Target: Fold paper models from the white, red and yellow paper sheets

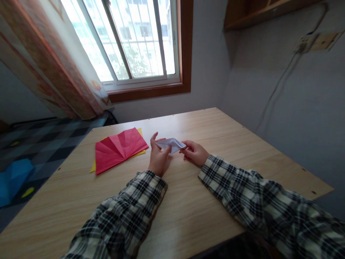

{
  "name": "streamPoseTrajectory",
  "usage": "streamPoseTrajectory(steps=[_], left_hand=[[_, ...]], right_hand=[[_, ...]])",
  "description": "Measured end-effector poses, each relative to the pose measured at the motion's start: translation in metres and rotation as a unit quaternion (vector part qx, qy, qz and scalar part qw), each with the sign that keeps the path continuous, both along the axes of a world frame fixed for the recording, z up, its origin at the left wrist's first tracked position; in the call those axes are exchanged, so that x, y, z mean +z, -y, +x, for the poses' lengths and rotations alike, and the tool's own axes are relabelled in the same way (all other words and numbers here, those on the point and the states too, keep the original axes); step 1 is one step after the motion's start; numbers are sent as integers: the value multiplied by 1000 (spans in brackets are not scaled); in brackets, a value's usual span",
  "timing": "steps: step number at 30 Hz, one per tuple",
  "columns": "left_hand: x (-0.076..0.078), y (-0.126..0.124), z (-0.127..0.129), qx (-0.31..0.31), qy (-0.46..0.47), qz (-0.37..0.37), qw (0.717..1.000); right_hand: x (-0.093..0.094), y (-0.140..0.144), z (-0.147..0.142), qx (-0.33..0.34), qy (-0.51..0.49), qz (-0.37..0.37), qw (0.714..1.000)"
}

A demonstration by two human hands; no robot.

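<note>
A small folded white paper, shaped a little like a boat, is held between both hands over the middle of the table. My left hand grips its left part, the thumb pressed on the near side and a finger raised behind. At the paper's right tip, my right hand pinches the corner between thumb and fingers. Left of my hands lies a creased red paper sheet, with yellow paper showing from under its edges.
The light wooden table reaches toward a wall and a barred window. On the checked cloth at the left sits a blue folded paper. A cable hangs from a wall socket at the right.
</note>
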State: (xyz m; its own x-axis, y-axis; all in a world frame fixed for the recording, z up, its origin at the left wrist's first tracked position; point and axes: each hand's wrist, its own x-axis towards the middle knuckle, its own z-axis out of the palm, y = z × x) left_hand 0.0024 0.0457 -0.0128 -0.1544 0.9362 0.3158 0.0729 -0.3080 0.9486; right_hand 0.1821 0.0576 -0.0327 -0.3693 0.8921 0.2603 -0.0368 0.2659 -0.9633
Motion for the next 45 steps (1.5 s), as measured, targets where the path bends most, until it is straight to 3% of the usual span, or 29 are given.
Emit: streamPoseTrajectory(steps=[4, 9, 17, 21, 24, 27, 30, 33, 36, 45], left_hand=[[-1, -2, -4, 66, -81, 30, 994], [2, -2, -4, 52, -194, 76, 977], [3, -2, -2, 34, -197, 77, 977], [3, -2, -1, 41, -203, 71, 976], [4, -1, 0, 50, -218, 74, 972], [3, -1, 0, 54, -238, 80, 966], [0, -2, 1, 52, -260, 89, 960], [-3, -2, 1, 48, -277, 97, 955], [-3, -1, 3, 36, -288, 98, 952], [-1, 3, 5, 16, -307, 109, 945]], right_hand=[[0, -1, -1, -1, -14, -9, 1000], [-2, -2, -1, -1, -21, -19, 1000], [2, 1, -2, -39, -6, -5, 999], [5, 4, 0, -80, 31, 63, 994], [10, 7, 3, -129, 90, 186, 970], [18, 12, 6, -170, 164, 317, 918], [24, 17, 8, -187, 257, 387, 865], [27, 21, 8, -202, 345, 392, 829], [27, 21, 8, -216, 381, 381, 814], [25, 20, 6, -207, 387, 358, 824]])
